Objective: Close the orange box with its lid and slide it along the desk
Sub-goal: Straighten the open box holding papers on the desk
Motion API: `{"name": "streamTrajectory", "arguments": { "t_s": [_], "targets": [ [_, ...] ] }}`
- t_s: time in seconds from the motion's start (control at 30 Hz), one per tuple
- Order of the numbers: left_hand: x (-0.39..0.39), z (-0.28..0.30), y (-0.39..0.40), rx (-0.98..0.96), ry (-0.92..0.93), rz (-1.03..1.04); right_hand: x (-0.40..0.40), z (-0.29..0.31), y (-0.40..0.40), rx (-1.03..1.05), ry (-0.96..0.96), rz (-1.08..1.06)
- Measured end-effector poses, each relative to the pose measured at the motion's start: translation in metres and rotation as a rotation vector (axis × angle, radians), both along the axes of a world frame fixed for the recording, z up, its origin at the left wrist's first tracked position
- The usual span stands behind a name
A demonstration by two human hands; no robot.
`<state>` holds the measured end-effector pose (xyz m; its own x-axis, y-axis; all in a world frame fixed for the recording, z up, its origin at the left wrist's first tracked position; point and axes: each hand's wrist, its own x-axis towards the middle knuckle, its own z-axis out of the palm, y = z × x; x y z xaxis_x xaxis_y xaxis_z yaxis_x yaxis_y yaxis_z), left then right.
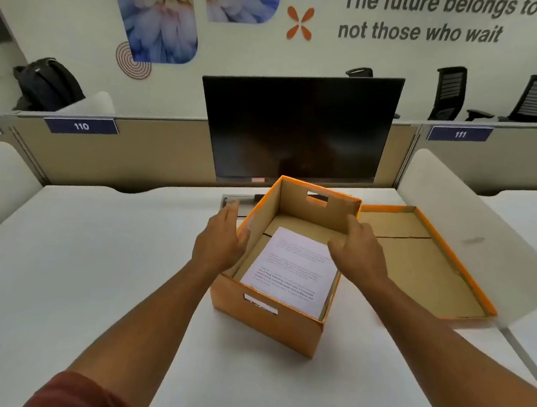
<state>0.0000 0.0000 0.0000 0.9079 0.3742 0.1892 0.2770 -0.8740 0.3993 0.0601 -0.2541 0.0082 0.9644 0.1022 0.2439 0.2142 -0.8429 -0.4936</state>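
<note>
An open orange box (pixel 271 319) stands in the middle of the white desk, with printed sheets of paper (pixel 291 270) lying inside it. Its lid (pixel 416 255) lies upside down on the desk just right of the box, brown inside with an orange rim. My left hand (pixel 223 238) hovers at the box's left wall, fingers apart and holding nothing. Above the box's right side, my right hand (pixel 357 251) is spread open and holds nothing either.
A dark monitor (pixel 298 126) stands right behind the box. White side dividers (pixel 469 223) bound the desk on the right and left. The white desk (pixel 97 271) stretches to the left and front of the box. Office chairs and a backpack sit beyond the partition.
</note>
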Motion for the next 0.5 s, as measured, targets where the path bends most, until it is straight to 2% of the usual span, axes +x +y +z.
{"name": "streamTrajectory", "arguments": {
  "t_s": [0.13, 0.2, 0.27, 0.5],
  "targets": [
    [0.002, -0.013, 0.012, -0.100, 0.096, 0.098, -0.001, -0.019, -0.015, 0.123, 0.265, -0.079],
    [0.002, -0.018, 0.012, -0.164, 0.055, 0.076, -0.004, -0.030, -0.015, 0.266, 0.384, -0.112],
    [0.001, -0.019, 0.012, -0.192, 0.027, 0.078, -0.007, -0.036, -0.012, 0.309, 0.370, -0.126],
    [-0.004, -0.018, 0.014, -0.186, -0.063, 0.064, -0.006, -0.038, -0.013, 0.240, 0.261, -0.106]
  ]
}}
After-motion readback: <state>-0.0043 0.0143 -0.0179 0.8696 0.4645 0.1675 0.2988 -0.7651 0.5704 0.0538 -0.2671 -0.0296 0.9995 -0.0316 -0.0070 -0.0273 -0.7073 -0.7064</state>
